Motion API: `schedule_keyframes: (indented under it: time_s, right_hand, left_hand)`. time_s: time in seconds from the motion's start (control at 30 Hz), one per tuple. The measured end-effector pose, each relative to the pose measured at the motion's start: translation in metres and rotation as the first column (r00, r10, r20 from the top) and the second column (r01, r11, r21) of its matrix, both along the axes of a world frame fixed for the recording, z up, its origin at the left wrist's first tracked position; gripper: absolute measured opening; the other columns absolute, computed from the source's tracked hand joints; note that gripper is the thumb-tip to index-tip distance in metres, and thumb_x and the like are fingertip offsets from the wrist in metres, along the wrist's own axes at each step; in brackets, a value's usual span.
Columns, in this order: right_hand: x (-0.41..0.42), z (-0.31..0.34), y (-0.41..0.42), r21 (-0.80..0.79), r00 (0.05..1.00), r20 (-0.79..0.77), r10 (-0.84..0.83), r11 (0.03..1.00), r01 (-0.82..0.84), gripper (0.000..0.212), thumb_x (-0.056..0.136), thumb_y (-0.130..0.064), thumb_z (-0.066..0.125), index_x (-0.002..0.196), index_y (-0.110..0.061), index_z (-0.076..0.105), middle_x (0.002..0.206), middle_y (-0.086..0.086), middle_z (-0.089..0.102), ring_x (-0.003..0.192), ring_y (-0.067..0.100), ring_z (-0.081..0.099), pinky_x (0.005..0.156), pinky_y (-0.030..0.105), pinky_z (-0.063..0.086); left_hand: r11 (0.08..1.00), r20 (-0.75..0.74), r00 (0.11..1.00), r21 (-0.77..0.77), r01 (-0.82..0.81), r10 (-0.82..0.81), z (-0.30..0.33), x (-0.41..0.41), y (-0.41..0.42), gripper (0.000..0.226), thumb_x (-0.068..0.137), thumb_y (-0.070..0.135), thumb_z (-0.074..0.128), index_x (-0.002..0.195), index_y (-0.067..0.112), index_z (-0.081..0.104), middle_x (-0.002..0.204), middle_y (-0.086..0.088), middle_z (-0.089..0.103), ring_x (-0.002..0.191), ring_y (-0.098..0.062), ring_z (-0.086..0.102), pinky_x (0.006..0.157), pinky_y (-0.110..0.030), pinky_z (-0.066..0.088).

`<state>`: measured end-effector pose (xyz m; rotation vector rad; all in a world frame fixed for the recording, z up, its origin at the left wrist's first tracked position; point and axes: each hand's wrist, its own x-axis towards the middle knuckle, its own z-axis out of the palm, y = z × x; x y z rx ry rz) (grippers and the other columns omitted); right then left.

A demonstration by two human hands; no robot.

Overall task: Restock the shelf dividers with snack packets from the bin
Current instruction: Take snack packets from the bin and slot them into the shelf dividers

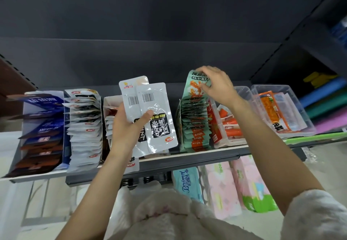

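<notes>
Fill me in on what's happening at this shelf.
A person is restocking snack packets. The left hand holds two white packets up in front of the shelf. The right hand pinches the top of a green packet at the back of the full green row.

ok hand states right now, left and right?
Left hand: holding two white snack packets, barcode side up.
Right hand: pinching the top of a mint-green snack packet in its row.
</notes>
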<state>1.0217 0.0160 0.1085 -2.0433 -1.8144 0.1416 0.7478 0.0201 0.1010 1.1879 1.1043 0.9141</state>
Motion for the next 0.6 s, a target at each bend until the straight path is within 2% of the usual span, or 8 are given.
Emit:
schedule_keyframes:
  time_s: [0.07, 0.13, 0.23, 0.37, 0.47, 0.57, 0.6]
  right_hand:
    - [-0.004, 0.003, -0.006, 0.054, 0.993, 0.11, 0.034, 0.998, -0.04, 0.03, 0.086, -0.009, 0.065, 0.114, -0.018, 0.062, 0.11, 0.0, 0.068, 0.097, 0.02, 0.065, 0.084, 0.043, 0.054]
    - [-0.014, 0.004, -0.013, 0.05, 0.98, 0.177, 0.091, 0.994, -0.101, 0.024, 0.092, -0.013, 0.057, 0.113, -0.02, 0.065, 0.108, -0.002, 0.07, 0.091, 0.021, 0.068, 0.079, 0.045, 0.055]
    - [-0.024, 0.006, -0.02, -0.057, 0.988, 0.127, 0.085, 0.995, -0.078, 0.028, 0.098, -0.019, 0.043, 0.117, -0.018, 0.064, 0.11, -0.001, 0.069, 0.094, 0.023, 0.066, 0.085, 0.043, 0.052]
    - [-0.022, 0.007, -0.025, -0.107, 0.99, 0.12, 0.078, 0.992, -0.065, 0.023, 0.098, -0.017, 0.046, 0.113, -0.017, 0.064, 0.089, 0.001, 0.07, 0.08, 0.022, 0.066, 0.083, 0.045, 0.052]
    - [-0.017, 0.007, -0.023, -0.131, 0.991, 0.122, 0.048, 0.991, -0.032, 0.023, 0.099, -0.017, 0.046, 0.115, -0.017, 0.063, 0.095, 0.003, 0.07, 0.089, 0.026, 0.066, 0.086, 0.046, 0.05]
    - [-0.019, 0.001, -0.018, -0.295, 0.997, 0.035, 0.066, 0.954, -0.053, 0.025, 0.1, -0.02, 0.044, 0.114, -0.019, 0.064, 0.098, 0.002, 0.07, 0.091, 0.022, 0.065, 0.089, 0.045, 0.049]
    - [-0.021, -0.001, -0.018, -0.353, 0.999, 0.011, 0.053, 0.934, -0.045, 0.027, 0.1, -0.022, 0.042, 0.118, -0.02, 0.063, 0.104, 0.002, 0.069, 0.098, 0.021, 0.062, 0.092, 0.043, 0.047]
  left_hand:
    - [1.0, -0.001, 1.0, 0.005, 0.004, -0.004, 0.0, 0.0, 0.0, 0.036, 0.083, 0.01, 0.071, 0.099, 0.039, 0.058, 0.105, 0.018, 0.067, 0.103, -0.005, 0.063, 0.095, -0.039, 0.05]
    - [1.0, -0.001, 1.0, 0.006, 0.012, -0.012, 0.0, -0.001, 0.0, 0.036, 0.083, 0.01, 0.071, 0.1, 0.039, 0.058, 0.106, 0.019, 0.067, 0.103, -0.005, 0.063, 0.095, -0.039, 0.05]
    - [1.0, -0.004, 1.0, 0.002, 0.019, -0.019, -0.001, -0.001, 0.001, 0.036, 0.082, 0.011, 0.071, 0.102, 0.038, 0.057, 0.107, 0.018, 0.067, 0.104, -0.006, 0.063, 0.095, -0.04, 0.05]
    - [1.0, -0.009, 0.999, -0.002, 0.031, -0.031, -0.003, -0.003, -0.001, 0.036, 0.082, 0.012, 0.071, 0.103, 0.039, 0.057, 0.108, 0.015, 0.068, 0.104, -0.007, 0.063, 0.095, -0.041, 0.051]
    - [0.999, -0.009, 0.999, -0.002, 0.038, -0.038, -0.003, -0.004, -0.003, 0.037, 0.082, 0.013, 0.071, 0.103, 0.04, 0.057, 0.11, 0.014, 0.067, 0.105, -0.008, 0.063, 0.095, -0.042, 0.05]
    - [0.999, -0.004, 0.999, -0.017, 0.034, -0.034, -0.004, -0.005, -0.005, 0.036, 0.082, 0.013, 0.072, 0.104, 0.038, 0.058, 0.111, 0.013, 0.068, 0.105, -0.009, 0.063, 0.096, -0.043, 0.05]
    - [0.999, -0.003, 1.0, -0.022, 0.031, -0.031, -0.005, -0.005, -0.005, 0.036, 0.082, 0.013, 0.072, 0.105, 0.038, 0.058, 0.111, 0.013, 0.068, 0.105, -0.009, 0.063, 0.096, -0.043, 0.05]
